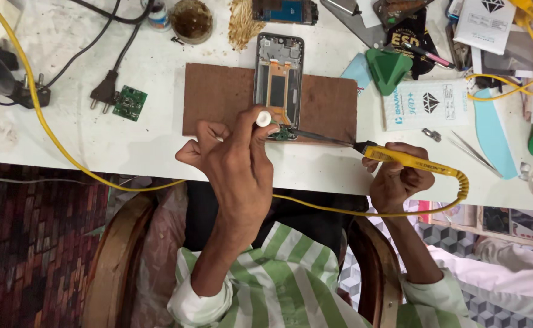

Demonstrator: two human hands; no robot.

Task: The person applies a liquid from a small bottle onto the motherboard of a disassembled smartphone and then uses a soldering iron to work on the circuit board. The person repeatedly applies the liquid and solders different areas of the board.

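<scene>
A white bench (157, 79) is seen from above, and on it a brown wooden board (218, 97) is laid flat as a work mat. An opened phone frame (278, 67) is set upright along the board's middle, its back removed so that the orange flex strip and bare metal are exposed; it may be judged light, stiff along its rim but fragile inside, and best steadied by its outer edges only. At its lower end a small green circuit board (283, 133) is seen, judged very light and brittle, easily shifted by a slight push. A yellow-handled soldering iron (409, 159) is gripped in the closed right hand (397, 179) by its insulated handle, the dark tip being brought to the small board; the handle is judged the only safe place to hold it, and its coiled yellow cable (461, 188) may tug at it. The left hand (236, 161) is closed, a small white-capped tool (263, 118) being pinched between thumb and fingers just beside the small board; what its tip is cannot be told. Tweezers (470, 150) are left lying well apart to the right.
</scene>
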